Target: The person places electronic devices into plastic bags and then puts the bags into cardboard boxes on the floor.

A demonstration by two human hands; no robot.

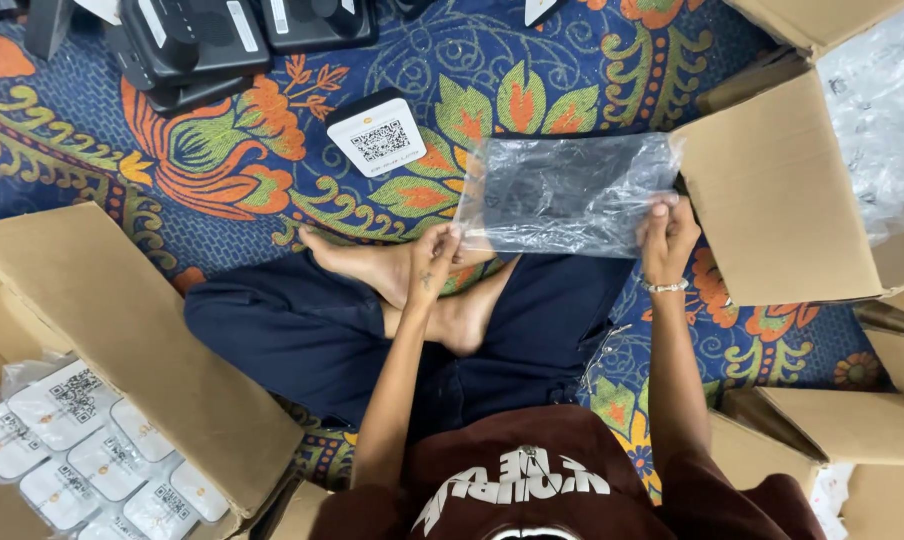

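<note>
Item: clear plastic bag enclosing a dark flat device, held at 1 o'clock above crossed legs, left hand and right hand fingers pinching its near corners; bagging step apparently underway, the open cardboard box lying at 3 o'clock.

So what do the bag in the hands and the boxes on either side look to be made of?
The bag, pinched by the left hand and right hand, looks like thin clear plastic film: glossy, wrinkled, with a dark flat item showing through. The open boxes look like plain brown corrugated cardboard, matte, with creased flaps.
</note>
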